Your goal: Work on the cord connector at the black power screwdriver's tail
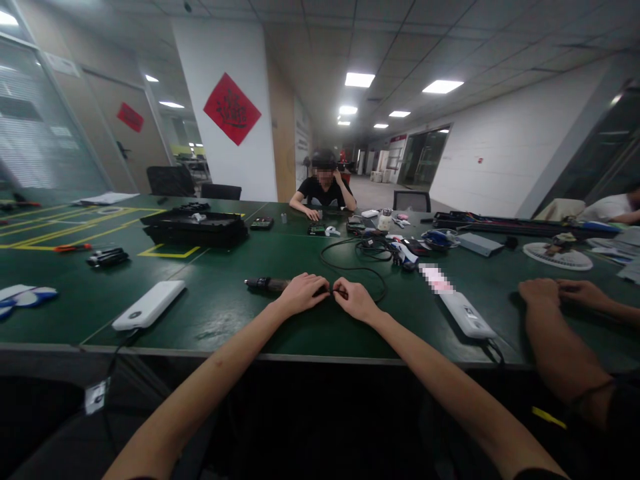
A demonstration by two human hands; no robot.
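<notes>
On the green table lies an electric screwdriver (267,285), dark-bodied, its tip pointing left. My left hand (303,293) is closed over its rear part, thumb and fingertips towards the right end. Close beside it, my right hand (357,301) pinches the end of a black cable, right at the screwdriver's tail; the fingers hide whether the two are joined. The rest of the black cable (385,288) loops behind my right hand and runs back towards a tangle of wires.
White power banks lie left (150,305) and right (470,317). A black plastic housing (195,230) and black-handled tools (107,258) sit further left. A person (325,190) sits opposite; a co-worker's forearms (555,327) rest at right. A white fan-like disc (557,257) lies beyond them.
</notes>
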